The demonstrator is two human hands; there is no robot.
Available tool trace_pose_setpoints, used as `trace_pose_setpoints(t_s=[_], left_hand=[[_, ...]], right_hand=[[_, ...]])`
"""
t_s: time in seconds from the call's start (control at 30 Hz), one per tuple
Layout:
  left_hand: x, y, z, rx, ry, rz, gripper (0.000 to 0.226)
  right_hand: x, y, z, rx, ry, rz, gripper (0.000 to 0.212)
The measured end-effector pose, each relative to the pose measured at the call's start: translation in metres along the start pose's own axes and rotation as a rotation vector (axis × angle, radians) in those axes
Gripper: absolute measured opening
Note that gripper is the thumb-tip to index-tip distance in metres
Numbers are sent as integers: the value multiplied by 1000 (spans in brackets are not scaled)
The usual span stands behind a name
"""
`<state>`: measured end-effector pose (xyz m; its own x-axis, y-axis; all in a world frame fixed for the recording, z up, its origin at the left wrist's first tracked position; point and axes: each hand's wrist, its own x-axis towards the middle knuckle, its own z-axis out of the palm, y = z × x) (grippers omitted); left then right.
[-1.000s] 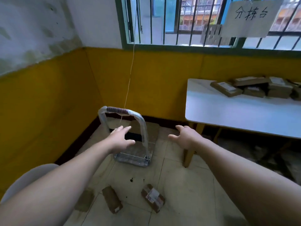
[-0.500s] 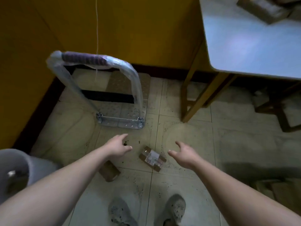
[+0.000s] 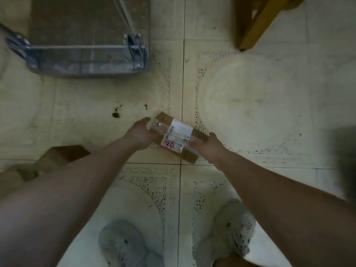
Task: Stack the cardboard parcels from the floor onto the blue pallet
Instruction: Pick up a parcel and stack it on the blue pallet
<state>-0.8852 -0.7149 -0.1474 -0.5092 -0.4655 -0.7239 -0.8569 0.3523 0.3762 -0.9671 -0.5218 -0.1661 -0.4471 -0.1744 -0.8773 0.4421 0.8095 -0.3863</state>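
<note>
Both left hand (image 3: pixel 140 134) and right hand (image 3: pixel 207 147) curled fingers (image 3: pixel 194 143) round opposite ends of the taped parcel (image 3: pixel 177 136), short of the blue pallet (image 3: pixel 84 60); likely light, stiff, slick tape.

Floor (image 3: pixel 250 105) of pale cream tiles, worn and grubby, each tile printed with a faint ring of dark speckles around a plain round centre. Thin dark grout lines (image 3: pixel 183 74) cross just below mid-frame. A few small black stains (image 3: pixel 115 114) left of centre. Top right, yellow wooden furniture legs (image 3: pixel 256 22) angle down to the tiles. Light dim and greenish; a blurred dark patch (image 3: pixel 344 160) lies at the right edge.
</note>
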Motion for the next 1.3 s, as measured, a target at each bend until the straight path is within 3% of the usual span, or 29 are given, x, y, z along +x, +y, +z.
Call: trace_pose_setpoints(t_s=[0.07, 0.13, 0.17, 0.3, 0.4, 0.47, 0.6, 0.77, 0.97, 1.13, 1.3], left_hand=[[27, -11, 29, -110, 57, 67, 45], [44, -20, 48, -250, -4, 54, 18], [47, -23, 53, -319, -44, 16, 17], [21, -24, 40, -361, -45, -123, 59], [-40, -8, 3, -475, 6, -159, 64], [-90, 8, -29, -589, 16, -185, 57], [-203, 50, -103, -746, 15, -167, 45], [-354, 117, -199, -846, 175, -11, 45], [-487, 172, -283, -963, 296, 222, 46], [-584, 190, -317, -945, 270, 498, 36], [-671, 213, -313, -836, 193, 638, 47]], right_hand=[[26, 17, 18, 130, 36, 24, 84], [41, 28, 31, 276, 55, 30, 87], [43, 31, 33, 335, 68, 24, 87], [13, 26, 19, 330, 96, -16, 94], [-50, 3, -2, 330, 93, -73, 96], [-106, -19, -18, 341, 89, -99, 87], [-226, -69, -59, 339, 80, -176, 41], [-393, -141, -117, 391, -13, -282, 33], [-551, -196, -161, 441, 98, -622, 22], [-656, -182, -174, 481, 222, -808, 35], [-741, -133, -193, 565, 354, -869, 27]])
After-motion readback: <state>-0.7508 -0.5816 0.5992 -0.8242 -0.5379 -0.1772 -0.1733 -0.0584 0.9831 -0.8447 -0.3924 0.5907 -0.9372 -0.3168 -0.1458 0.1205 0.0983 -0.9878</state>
